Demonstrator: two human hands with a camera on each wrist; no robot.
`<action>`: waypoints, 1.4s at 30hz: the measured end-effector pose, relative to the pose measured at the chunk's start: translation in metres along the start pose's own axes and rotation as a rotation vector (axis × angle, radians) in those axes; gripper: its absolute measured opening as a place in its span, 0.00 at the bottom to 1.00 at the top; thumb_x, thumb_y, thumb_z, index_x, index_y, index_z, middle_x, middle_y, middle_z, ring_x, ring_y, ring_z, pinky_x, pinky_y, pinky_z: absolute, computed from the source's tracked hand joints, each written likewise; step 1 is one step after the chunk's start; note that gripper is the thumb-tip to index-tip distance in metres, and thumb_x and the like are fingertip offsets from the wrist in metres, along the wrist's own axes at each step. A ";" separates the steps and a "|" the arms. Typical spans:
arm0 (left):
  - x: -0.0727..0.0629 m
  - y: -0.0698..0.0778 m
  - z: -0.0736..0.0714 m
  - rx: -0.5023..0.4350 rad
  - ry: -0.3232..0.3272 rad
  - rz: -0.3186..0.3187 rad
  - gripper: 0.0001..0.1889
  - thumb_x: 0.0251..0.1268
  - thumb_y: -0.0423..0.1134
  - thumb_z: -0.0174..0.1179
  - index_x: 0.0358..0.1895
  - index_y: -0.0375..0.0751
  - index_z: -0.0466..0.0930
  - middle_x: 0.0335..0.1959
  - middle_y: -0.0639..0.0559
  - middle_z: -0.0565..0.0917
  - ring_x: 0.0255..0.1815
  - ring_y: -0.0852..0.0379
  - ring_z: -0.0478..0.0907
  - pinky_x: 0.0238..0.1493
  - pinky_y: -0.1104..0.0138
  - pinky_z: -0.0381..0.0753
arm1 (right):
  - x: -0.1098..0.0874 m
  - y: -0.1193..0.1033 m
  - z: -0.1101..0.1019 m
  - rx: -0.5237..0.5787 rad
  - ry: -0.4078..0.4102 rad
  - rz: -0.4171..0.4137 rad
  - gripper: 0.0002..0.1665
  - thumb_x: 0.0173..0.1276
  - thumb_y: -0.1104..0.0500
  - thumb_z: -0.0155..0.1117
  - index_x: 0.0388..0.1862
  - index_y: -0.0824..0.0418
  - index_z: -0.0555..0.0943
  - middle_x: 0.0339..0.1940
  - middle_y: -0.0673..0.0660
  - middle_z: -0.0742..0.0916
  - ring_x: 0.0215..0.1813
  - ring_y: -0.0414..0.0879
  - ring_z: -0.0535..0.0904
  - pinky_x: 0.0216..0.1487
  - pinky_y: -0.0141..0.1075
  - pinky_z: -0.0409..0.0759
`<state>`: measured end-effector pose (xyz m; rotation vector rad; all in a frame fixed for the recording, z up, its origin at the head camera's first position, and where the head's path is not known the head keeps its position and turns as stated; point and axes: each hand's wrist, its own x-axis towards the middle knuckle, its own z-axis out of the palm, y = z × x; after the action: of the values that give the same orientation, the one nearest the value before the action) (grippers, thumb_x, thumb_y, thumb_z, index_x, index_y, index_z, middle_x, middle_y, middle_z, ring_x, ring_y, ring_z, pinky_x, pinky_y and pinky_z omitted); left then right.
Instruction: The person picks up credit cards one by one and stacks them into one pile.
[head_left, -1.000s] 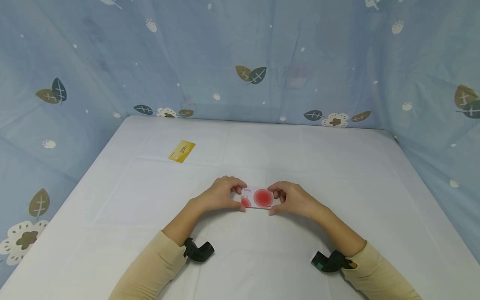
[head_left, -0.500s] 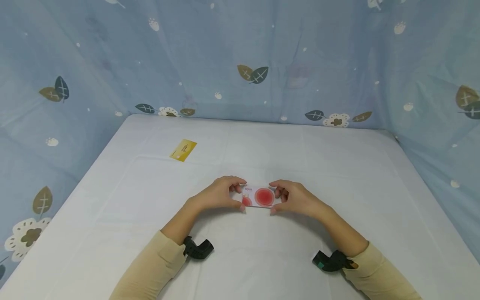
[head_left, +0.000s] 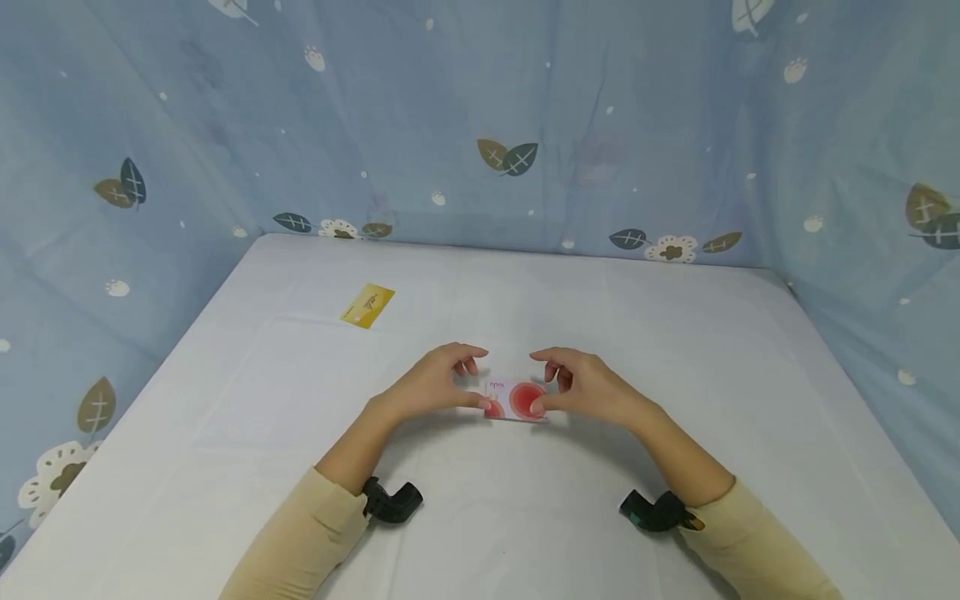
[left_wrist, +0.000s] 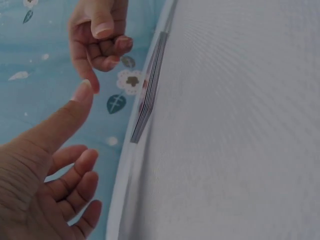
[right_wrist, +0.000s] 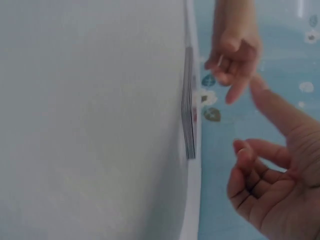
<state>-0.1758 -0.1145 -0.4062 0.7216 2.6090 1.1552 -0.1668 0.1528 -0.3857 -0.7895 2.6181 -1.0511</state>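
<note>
A neat stack of several cards (head_left: pixel 517 395) lies flat on the white-covered table, its top card white with red circles. From the side, the left wrist view shows the layered edges of the stack (left_wrist: pixel 153 87); the same edges appear on the stack (right_wrist: pixel 187 107) in the right wrist view. My left hand (head_left: pixel 429 387) hovers just over the left end, thumb and fingers spread apart with nothing between them. Opposite it, my right hand (head_left: pixel 594 388) is raised over the right end, index finger extended and other fingers loosely bent. Both wrist views show the hands apart from the stack.
A yellow card (head_left: pixel 367 306) lies by itself farther back on the left of the table (head_left: pixel 480 517). Blue patterned fabric (head_left: pixel 420 100) hangs behind the table and along both sides. A black wrist device (head_left: pixel 393 502) sits at each sleeve cuff.
Both hands have let go of the ends of the card stack and risen above it. The stack stays in place on the table. The head view has shifted slightly.
</note>
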 end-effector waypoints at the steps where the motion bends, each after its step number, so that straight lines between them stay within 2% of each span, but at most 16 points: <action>1: -0.001 0.001 -0.001 -0.005 0.008 -0.007 0.38 0.44 0.49 0.75 0.62 0.39 0.72 0.41 0.51 0.78 0.45 0.54 0.72 0.48 0.62 0.72 | 0.001 -0.001 -0.002 -0.007 -0.002 -0.005 0.42 0.50 0.50 0.77 0.62 0.64 0.73 0.38 0.55 0.81 0.30 0.43 0.73 0.31 0.31 0.74; 7: -0.007 -0.001 -0.008 0.008 0.069 -0.020 0.38 0.45 0.49 0.74 0.62 0.42 0.72 0.41 0.51 0.79 0.45 0.54 0.73 0.44 0.63 0.72 | 0.008 -0.005 -0.011 -0.054 -0.002 -0.044 0.40 0.52 0.51 0.76 0.62 0.64 0.73 0.39 0.58 0.81 0.30 0.42 0.73 0.32 0.32 0.74; 17: -0.018 -0.002 -0.019 -0.029 0.142 -0.045 0.38 0.47 0.49 0.73 0.64 0.42 0.71 0.45 0.46 0.78 0.47 0.50 0.72 0.46 0.59 0.71 | 0.020 -0.005 -0.019 -0.095 0.026 -0.106 0.39 0.52 0.55 0.76 0.62 0.63 0.73 0.41 0.61 0.81 0.33 0.44 0.73 0.35 0.33 0.75; 25: -0.025 -0.004 -0.032 0.019 0.198 -0.071 0.39 0.48 0.52 0.72 0.65 0.44 0.70 0.48 0.46 0.78 0.49 0.48 0.73 0.48 0.58 0.71 | 0.037 -0.011 -0.026 -0.118 0.030 -0.161 0.39 0.53 0.53 0.75 0.63 0.62 0.72 0.42 0.61 0.81 0.34 0.44 0.73 0.36 0.34 0.75; 30: -0.031 -0.006 -0.040 0.031 0.235 -0.088 0.38 0.49 0.52 0.71 0.65 0.46 0.69 0.50 0.45 0.77 0.50 0.45 0.72 0.47 0.57 0.71 | 0.049 -0.016 -0.029 -0.116 0.007 -0.163 0.39 0.55 0.53 0.74 0.64 0.61 0.72 0.44 0.61 0.81 0.35 0.44 0.73 0.36 0.34 0.75; 36: -0.038 -0.013 -0.050 0.022 0.281 -0.104 0.38 0.51 0.51 0.70 0.66 0.46 0.67 0.52 0.44 0.76 0.51 0.45 0.71 0.49 0.54 0.71 | 0.062 -0.021 -0.030 -0.125 -0.017 -0.165 0.39 0.56 0.50 0.72 0.66 0.59 0.71 0.45 0.58 0.81 0.37 0.45 0.72 0.37 0.35 0.73; 42: -0.044 -0.028 -0.063 0.000 0.327 -0.146 0.40 0.52 0.53 0.69 0.69 0.44 0.64 0.54 0.42 0.74 0.53 0.44 0.69 0.52 0.51 0.69 | 0.081 -0.026 -0.030 -0.160 -0.035 -0.165 0.39 0.57 0.49 0.72 0.66 0.57 0.71 0.44 0.53 0.80 0.37 0.44 0.72 0.37 0.34 0.73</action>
<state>-0.1705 -0.1936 -0.3852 0.3579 2.8647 1.3248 -0.2352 0.1099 -0.3464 -1.0658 2.6694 -0.8653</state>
